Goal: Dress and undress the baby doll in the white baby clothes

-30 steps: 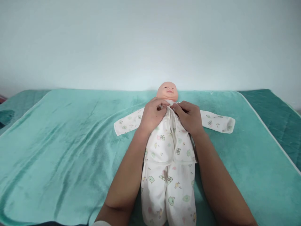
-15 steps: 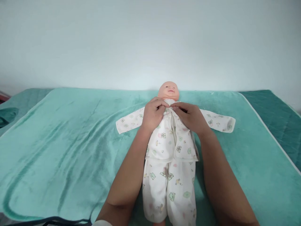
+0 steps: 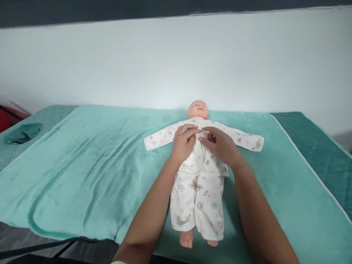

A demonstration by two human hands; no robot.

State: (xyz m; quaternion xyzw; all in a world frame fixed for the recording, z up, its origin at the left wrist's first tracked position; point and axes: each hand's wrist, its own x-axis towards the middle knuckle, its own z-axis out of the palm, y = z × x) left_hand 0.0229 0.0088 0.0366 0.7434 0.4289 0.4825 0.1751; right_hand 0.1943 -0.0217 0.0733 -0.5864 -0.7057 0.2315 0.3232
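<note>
A baby doll (image 3: 198,109) lies on its back, head toward the wall and arms spread wide. It wears a white patterned shirt (image 3: 195,161) and matching trousers (image 3: 210,211), with the bare feet showing. My left hand (image 3: 183,145) rests on the upper chest of the shirt, index finger stretched across the front opening and thumb apart from it. Facing it, my right hand (image 3: 222,145) is at the other side of the opening, thumb and index finger spread. Below my hands the shirt's front edges hang loose. My fingers partly hide the upper front edge.
A light green plush blanket (image 3: 82,165) lies under the doll, wrinkled at the left. Darker green quilted fabric (image 3: 316,146) shows at the right. A white wall (image 3: 176,66) stands behind. At the lower left are a black bar (image 3: 41,247) and floor; something red (image 3: 11,117) is at far left.
Both hands have come a little down from the collar, and their fingertips have parted from a close pinch. The view has tilted and drawn back, so the doll's feet now show.
</note>
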